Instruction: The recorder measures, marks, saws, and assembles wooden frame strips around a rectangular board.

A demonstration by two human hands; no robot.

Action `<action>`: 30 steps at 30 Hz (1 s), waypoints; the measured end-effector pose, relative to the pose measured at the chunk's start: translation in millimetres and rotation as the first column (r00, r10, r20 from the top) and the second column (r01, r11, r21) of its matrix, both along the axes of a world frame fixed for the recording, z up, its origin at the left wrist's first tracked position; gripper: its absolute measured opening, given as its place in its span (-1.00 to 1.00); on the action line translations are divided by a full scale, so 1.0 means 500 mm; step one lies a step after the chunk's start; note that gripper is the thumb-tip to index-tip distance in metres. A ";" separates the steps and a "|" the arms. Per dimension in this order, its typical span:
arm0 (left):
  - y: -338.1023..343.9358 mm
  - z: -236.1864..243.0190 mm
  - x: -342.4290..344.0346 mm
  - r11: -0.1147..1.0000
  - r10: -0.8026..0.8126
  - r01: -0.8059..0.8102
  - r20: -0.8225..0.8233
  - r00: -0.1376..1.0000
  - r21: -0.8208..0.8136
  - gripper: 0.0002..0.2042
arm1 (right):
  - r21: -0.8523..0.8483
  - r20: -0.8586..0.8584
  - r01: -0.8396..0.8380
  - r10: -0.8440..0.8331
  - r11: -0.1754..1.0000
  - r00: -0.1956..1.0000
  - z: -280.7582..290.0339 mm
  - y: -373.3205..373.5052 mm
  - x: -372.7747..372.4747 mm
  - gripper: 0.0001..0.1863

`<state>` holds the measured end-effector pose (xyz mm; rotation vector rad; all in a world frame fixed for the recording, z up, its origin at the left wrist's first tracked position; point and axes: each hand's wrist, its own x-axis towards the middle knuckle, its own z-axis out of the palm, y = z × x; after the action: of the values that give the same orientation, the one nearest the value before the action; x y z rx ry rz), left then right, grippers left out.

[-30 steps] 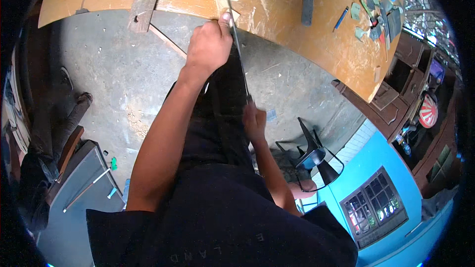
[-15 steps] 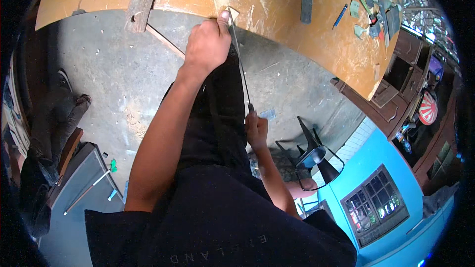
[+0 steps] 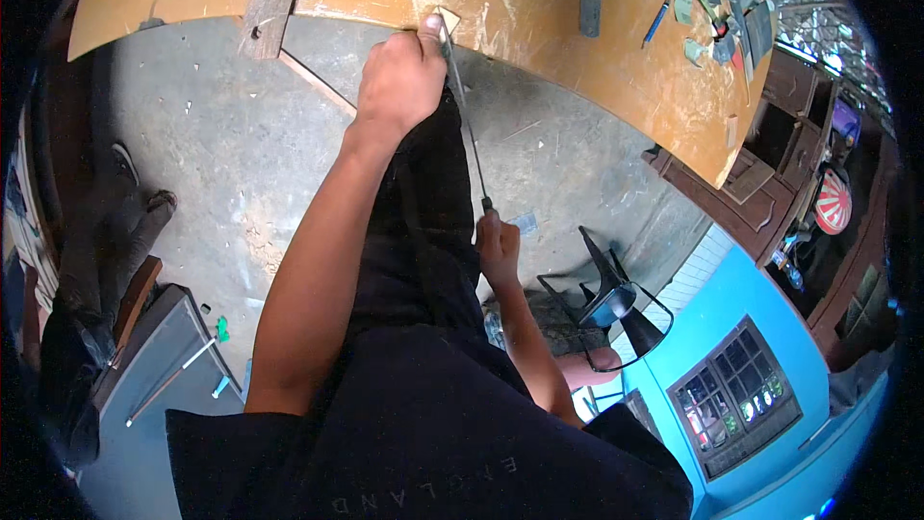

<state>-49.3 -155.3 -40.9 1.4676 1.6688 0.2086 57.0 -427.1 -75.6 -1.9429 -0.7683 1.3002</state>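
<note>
The head camera looked steeply down through a wide fisheye lens. The person's shirt (image 3: 423, 414) sat close below it, the floor (image 3: 212, 144) lay farther off, and the table (image 3: 539, 5) crossed the top.

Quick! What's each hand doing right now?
Left hand: closed, thumb on a small pale piece at the edge of the table.
Right hand: closed, holding a long thin tool.

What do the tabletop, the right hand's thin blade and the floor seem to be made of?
Tabletop: probably varnished wood or plywood, glossy orange-brown with pale scuffs. Thin blade: likely steel, narrow and grey, though its finish is unclear. Floor: apparently bare concrete, matte, mottled grey.
</note>
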 end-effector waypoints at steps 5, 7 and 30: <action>-0.001 0.003 -0.009 0.999 0.002 -0.004 -0.034 0.999 -0.052 -0.39 | 0.120 0.082 0.004 -0.013 0.993 0.997 0.003 0.204 -0.025 -0.35; -0.006 0.008 0.002 0.998 -0.030 0.029 -0.025 0.999 -0.050 -0.39 | 0.210 0.116 0.034 -0.060 0.977 0.991 0.004 0.336 -0.036 -0.35; -0.007 -0.006 0.004 0.999 0.045 -0.044 -0.035 0.998 0.031 -0.39 | -0.053 0.049 0.001 0.002 0.999 0.999 0.000 0.107 -0.032 -0.33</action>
<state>-47.4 -158.7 -43.7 1.4658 1.7352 0.2342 40.9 -373.4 -75.8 -2.0234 -0.7650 1.2894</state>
